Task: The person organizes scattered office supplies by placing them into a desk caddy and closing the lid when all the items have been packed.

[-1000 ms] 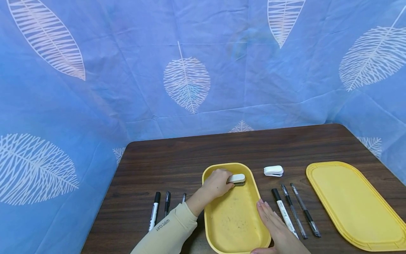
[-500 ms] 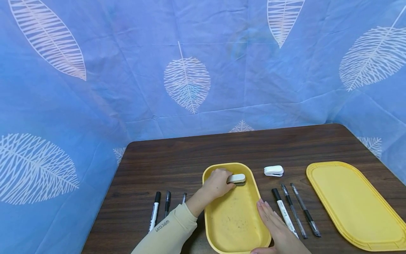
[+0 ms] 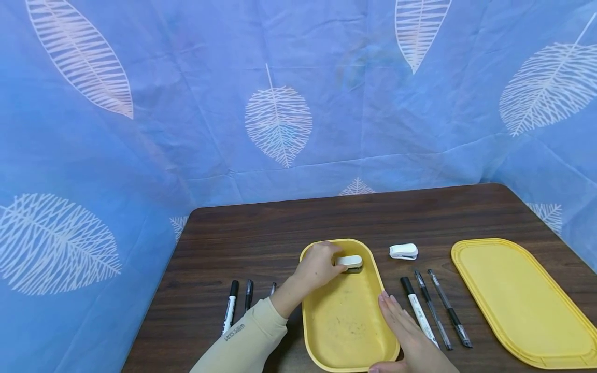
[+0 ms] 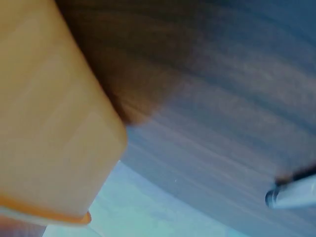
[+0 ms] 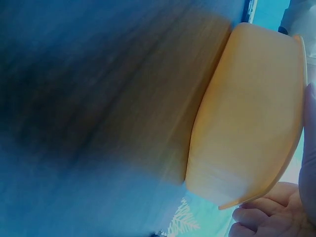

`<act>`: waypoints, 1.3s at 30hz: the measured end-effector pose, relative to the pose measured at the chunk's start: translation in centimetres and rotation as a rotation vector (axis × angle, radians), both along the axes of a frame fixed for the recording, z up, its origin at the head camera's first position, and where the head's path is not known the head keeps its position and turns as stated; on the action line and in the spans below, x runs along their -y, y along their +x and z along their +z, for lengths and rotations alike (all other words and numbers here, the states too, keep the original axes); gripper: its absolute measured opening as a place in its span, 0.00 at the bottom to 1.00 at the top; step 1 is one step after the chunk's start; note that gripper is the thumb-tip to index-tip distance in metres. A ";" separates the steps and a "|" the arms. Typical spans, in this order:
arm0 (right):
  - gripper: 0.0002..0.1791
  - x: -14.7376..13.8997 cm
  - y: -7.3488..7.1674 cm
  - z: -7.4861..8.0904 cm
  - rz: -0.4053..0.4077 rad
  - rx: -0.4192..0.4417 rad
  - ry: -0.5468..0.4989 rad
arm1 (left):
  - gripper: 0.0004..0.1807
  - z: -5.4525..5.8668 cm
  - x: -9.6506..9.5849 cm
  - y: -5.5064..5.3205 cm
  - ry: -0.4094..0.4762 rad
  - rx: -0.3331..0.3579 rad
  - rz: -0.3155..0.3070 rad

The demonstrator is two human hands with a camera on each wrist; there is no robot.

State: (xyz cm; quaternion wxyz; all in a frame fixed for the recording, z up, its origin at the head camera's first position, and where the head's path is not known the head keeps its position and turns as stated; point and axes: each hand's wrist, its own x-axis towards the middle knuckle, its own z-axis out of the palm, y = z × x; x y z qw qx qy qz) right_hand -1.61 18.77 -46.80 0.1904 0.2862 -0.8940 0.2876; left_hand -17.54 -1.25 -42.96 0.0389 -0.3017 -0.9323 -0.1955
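Observation:
A yellow tray (image 3: 347,331) lies lengthwise on the dark wooden table. Inside, near its far end, is a stapler (image 3: 351,261) with a whitish top and a dark base. My left hand (image 3: 317,265) reaches over the left rim, its thumb and fingers spread around the stapler's near-left end. The straight fingers of my right hand (image 3: 403,329) rest along the right rim at the near corner. In the right wrist view the tray's outer wall (image 5: 247,113) fills the right side. The left wrist view shows another stretch of that wall (image 4: 54,113).
Right of the tray lie a black-capped marker (image 3: 418,311), two pens (image 3: 434,311) and a smaller white stapler (image 3: 403,251). A flat yellow lid (image 3: 522,300) is farther right. Another marker (image 3: 229,306) and two pens (image 3: 249,295) lie left, partly behind the left sleeve.
My left thumb and fingers have spread apart and the index finger has risen off the stapler. The stapler, tray and right hand keep their places; the head view has shifted slightly.

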 end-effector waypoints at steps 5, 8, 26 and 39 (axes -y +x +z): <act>0.63 0.0 0.0 0.1 0.002 -0.008 0.007 | 0.20 1.1 0.5 0.2 0.023 -0.013 0.012; 0.64 0.0 0.0 0.1 -0.001 0.000 0.010 | 0.23 1.9 0.8 0.4 0.044 -0.011 0.022; 0.64 0.0 -0.1 -0.1 0.008 -0.011 0.005 | 0.30 8.3 2.8 1.5 0.205 -0.031 0.090; 0.62 0.0 -0.5 -0.4 0.043 -0.045 -0.001 | 0.31 11.0 4.7 2.0 0.262 -0.179 0.162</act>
